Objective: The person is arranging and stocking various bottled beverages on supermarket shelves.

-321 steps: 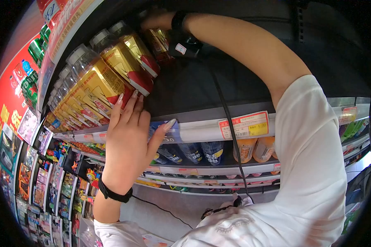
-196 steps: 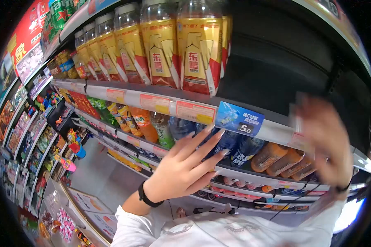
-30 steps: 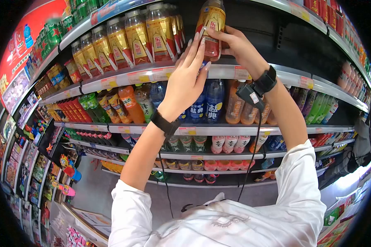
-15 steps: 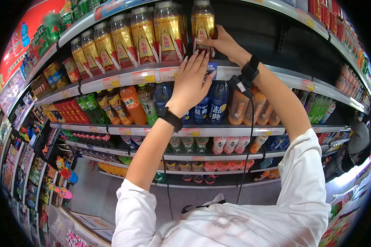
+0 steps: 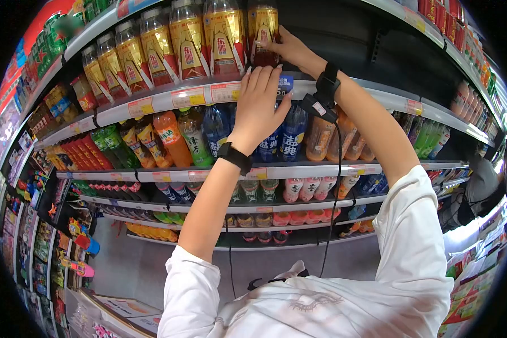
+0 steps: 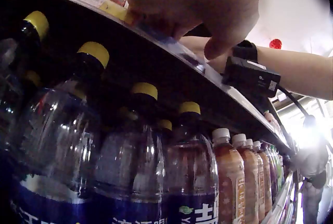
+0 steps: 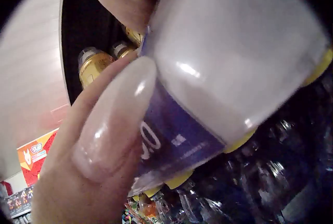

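Observation:
A bottle with a yellow and red label (image 5: 263,31) stands at the right end of a row of like bottles (image 5: 152,50) on the upper shelf. My right hand (image 5: 287,49) grips it from the right, thumb across the label. My left hand (image 5: 259,98) is just below, its straight fingers lying against the shelf's front edge (image 5: 169,98) beside a blue price tag (image 5: 286,84). In the left wrist view the left hand (image 6: 197,0) presses on that edge above blue-labelled bottles (image 6: 192,182). The right wrist view is blurred, showing a long-nailed fingertip (image 7: 109,130) against a purple tag.
Right of the held bottle is the dark back wall of the shelf (image 5: 372,50). Lower shelves carry orange (image 5: 166,135), blue (image 5: 292,135) and pink drinks. More goods line the racks at far left. A person stands at far right (image 5: 479,191).
The right hand has brought the bottle down from above the shelf to the row's right end. The left hand has dropped from the bottle to the shelf edge.

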A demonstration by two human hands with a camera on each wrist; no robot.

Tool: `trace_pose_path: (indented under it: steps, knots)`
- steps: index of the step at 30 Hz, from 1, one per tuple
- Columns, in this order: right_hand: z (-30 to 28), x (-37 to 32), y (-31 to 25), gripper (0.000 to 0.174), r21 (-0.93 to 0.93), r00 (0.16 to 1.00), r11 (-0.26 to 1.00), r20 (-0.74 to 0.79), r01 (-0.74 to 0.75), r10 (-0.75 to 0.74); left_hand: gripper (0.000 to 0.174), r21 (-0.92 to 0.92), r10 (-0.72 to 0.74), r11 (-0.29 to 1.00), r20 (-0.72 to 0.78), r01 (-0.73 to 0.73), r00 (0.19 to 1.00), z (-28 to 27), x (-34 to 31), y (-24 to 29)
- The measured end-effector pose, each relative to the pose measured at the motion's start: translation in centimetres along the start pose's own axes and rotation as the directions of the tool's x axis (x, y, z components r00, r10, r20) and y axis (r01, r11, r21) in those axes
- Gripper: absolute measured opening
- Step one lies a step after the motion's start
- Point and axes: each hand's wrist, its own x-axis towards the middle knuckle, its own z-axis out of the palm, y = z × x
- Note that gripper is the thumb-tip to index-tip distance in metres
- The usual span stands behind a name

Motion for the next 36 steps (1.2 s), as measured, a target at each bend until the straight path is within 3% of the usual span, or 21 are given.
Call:
trace_pose_path:
  steps: [9, 12, 16, 20, 22, 24, 27, 30, 31, 33, 34, 36]
  knots:
    - [0.2, -0.2, -0.6, 0.078, -0.277, 0.998, 0.96, -0.05, -0.04, 0.027, 0.052, -0.006, -0.016, 1.0, -0.023, 0.016, 1.0, 0.4, -0.1, 0.1]
    - [0.3, -0.5, -0.4, 0.079, -0.181, 0.998, 0.982, -0.036, 0.047, -0.054, 0.052, -0.009, -0.008, 1.0, -0.011, 0.008, 1.0, 0.3, -0.2, -0.1]
    - [-0.1, -0.2, -1.3, 0.083, -0.237, 0.99, 0.966, 0.071, -0.099, 0.119, 0.055, -0.032, 0.0, 0.999, 0.039, 0.001, 0.999, -1.3, -0.7, -0.7]
    - [0.2, -3.6, -2.7, 0.082, -0.295, 0.958, 0.955, -0.263, 0.033, -0.115, 0.052, -0.049, -0.055, 0.997, 0.041, 0.057, 0.998, -6.6, -5.0, 0.0]
    - [2.6, -6.9, -6.1, 0.064, -0.239, 0.863, 0.942, -0.394, 0.238, -0.317, 0.047, -0.026, -0.119, 0.992, 0.09, 0.122, 0.989, -10.0, -8.6, 0.7]
    - [5.8, -10.5, -9.3, 0.049, -0.166, 0.813, 0.916, -0.422, 0.365, -0.401, 0.043, -0.051, -0.257, 0.963, 0.134, 0.266, 0.957, -13.4, -13.1, 1.3]
    - [11.9, -15.4, -13.5, 0.037, 0.105, 0.881, 0.901, -0.285, 0.421, -0.379, 0.039, 0.02, -0.542, 0.838, 0.155, 0.546, 0.826, -18.3, -20.7, 2.7]
    - [18.7, -17.5, -15.2, 0.036, 0.12, 0.854, 0.846, -0.025, 0.519, -0.52, 0.034, 0.128, -0.797, 0.602, 0.046, 0.788, 0.602, -23.9, -28.3, 5.8]
    - [21.3, -18.1, -15.9, 0.036, 0.222, 0.866, 0.852, 0.055, 0.474, -0.497, 0.033, 0.147, -0.86, 0.503, -0.009, 0.852, 0.51, -26.0, -30.5, 6.8]
    - [26.2, -19.2, -18.0, 0.035, 0.361, 0.855, 0.853, 0.219, 0.377, -0.47, 0.033, 0.211, -0.901, 0.38, -0.133, 0.9, 0.412, -29.8, -35.4, 8.9]
    - [29.0, -19.4, -17.9, 0.034, 0.397, 0.811, 0.828, 0.271, 0.396, -0.518, 0.033, 0.236, -0.911, 0.315, -0.197, 0.92, 0.362, -31.5, -37.4, 10.3]
    - [34.2, -20.8, -20.2, 0.035, 0.527, 0.761, 0.797, 0.376, 0.294, -0.529, 0.029, 0.277, -0.897, 0.204, -0.331, 0.939, 0.293, -35.1, -39.7, 12.8]
